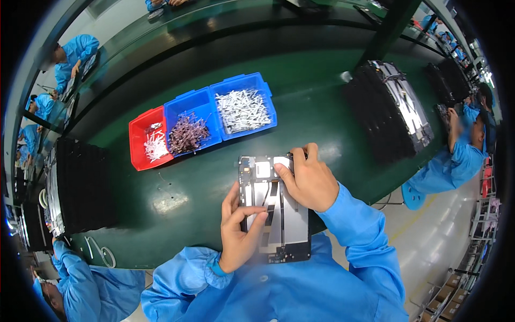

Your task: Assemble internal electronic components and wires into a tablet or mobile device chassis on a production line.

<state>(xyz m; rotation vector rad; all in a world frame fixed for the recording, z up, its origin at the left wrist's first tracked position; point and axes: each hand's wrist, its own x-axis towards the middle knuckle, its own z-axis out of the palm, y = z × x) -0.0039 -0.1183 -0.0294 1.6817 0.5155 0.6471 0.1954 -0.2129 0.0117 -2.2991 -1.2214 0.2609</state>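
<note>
1. Left hand (240,232) closed on the left edge of a flat device frame (274,212), thumb lying across its face, fingers wrapped behind.
2. Right hand (309,180) gripping the far right corner of the same frame, fingertips pressed on its far end.
3. Frame held at the near edge of the dark green table (177,182), just in front of the body, long side running near to far, silver inner plate with dark strips showing.
4. Three open bins standing in a row, further away and to the left of the hands: a red bin (140,144) with a few white pieces, a blue bin in the middle (193,129) with dark small parts, a second blue bin (244,104) with white small parts.
5. Black tray stack (389,110) far right on the table; another black stack (80,185) at the left.
6. Co-worker in blue coat (456,161) seated at the right; other blue sleeves at left and near left.
</note>
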